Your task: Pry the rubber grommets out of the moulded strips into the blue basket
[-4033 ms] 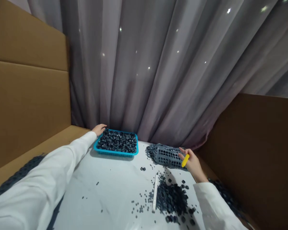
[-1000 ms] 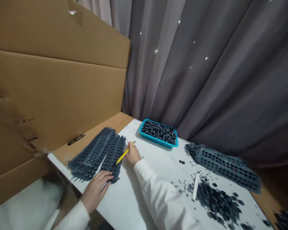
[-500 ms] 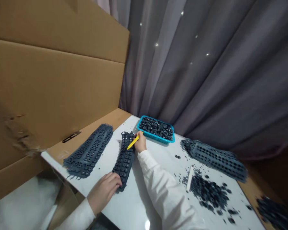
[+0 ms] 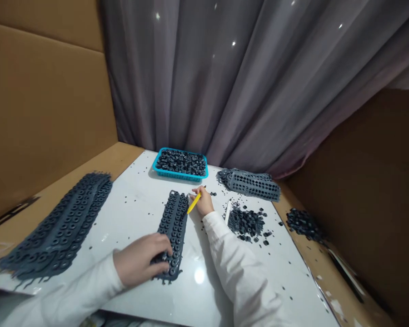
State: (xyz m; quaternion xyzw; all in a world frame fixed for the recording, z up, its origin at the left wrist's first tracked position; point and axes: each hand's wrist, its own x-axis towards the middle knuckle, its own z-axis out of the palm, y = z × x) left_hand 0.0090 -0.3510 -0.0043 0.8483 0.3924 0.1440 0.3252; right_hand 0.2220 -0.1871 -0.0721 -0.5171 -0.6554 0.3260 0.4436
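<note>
A dark grey moulded rubber sheet (image 4: 172, 222) with rows of round ring-shaped parts lies lengthwise on the white table. My left hand (image 4: 145, 256) rests over its near left part, fingers bent and thumb apart from the forefinger. Beside the sheet's far right edge, my right hand (image 4: 205, 203) is closed around a slim yellow pen-shaped tool (image 4: 194, 203). The tool's lower end points down and left, close to the sheet's edge. Whether its tip touches the rubber I cannot tell.
Behind stands a blue basket (image 4: 180, 175) filled with small black rings. Stacked similar sheets (image 4: 66, 218) lie left, and perforated sheets (image 4: 252, 184) back right. A pile of black scraps (image 4: 247, 221) and a white stick (image 4: 228, 211) lie right. Cardboard walls (image 4: 47, 100) and a curtain (image 4: 197, 91) surround the table.
The view has swung to the right. My left thumb and fingers have spread further apart over the sheet. My right hand with the yellow tool has shifted off to the sheet's right edge.
</note>
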